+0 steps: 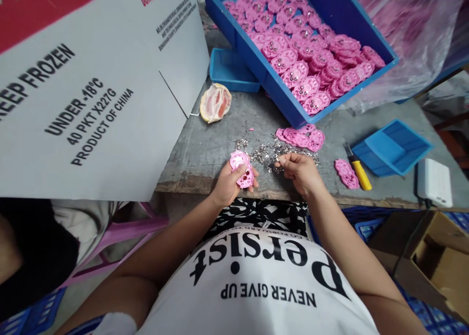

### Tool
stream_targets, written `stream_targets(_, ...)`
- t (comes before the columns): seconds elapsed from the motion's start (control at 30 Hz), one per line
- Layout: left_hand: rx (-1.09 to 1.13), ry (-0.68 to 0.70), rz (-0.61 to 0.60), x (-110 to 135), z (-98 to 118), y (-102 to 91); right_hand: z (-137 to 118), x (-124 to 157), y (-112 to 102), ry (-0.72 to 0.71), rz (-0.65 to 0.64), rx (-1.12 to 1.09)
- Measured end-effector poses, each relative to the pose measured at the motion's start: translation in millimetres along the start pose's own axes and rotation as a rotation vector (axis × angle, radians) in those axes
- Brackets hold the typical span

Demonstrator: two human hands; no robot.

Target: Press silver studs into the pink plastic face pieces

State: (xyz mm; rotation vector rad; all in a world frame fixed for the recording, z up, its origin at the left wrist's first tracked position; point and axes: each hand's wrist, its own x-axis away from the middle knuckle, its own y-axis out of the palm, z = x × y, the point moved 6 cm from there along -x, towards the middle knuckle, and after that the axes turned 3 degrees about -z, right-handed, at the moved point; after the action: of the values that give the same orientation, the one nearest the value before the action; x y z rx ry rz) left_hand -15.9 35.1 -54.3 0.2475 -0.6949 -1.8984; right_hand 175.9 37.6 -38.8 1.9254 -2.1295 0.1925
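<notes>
My left hand [229,182] is closed around a pink plastic part [242,169] with round holes, held just above the near edge of the grey table [212,144]. My right hand [301,171] is beside it, fingers pinched over a scatter of small metal pieces [264,153]; whether it holds one is hidden. A few loose pink parts [302,137] lie just beyond the metal pieces. Two more stacked pink parts [346,173] sit to the right.
A big blue crate [331,12] full of pink parts stands at the back. A small blue tray [232,70], a pomelo piece [215,102], a yellow-handled screwdriver [359,171], a blue scoop tray [392,147], a white adapter [435,182] and a large cardboard sheet [91,91] surround the spot.
</notes>
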Motion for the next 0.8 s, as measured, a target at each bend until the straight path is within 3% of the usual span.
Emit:
stream_targets(0.2,-0.13,0.055,0.082,1,-2,7.7,-2,10,6,0.003,-0.031,0.023)
stream_targets(0.47,-0.22,0.094,0.178,-2,3,35.3,-10,22,14,-0.132,-0.092,0.323)
stream_targets(0.67,-0.212,0.074,0.253,-1,8,16.9,4,12,-10,-0.195,0.067,0.546)
stream_targets(0.8,-0.197,0.081,0.29,-1,5,3.3,20,10,5,-0.191,0.056,0.575)
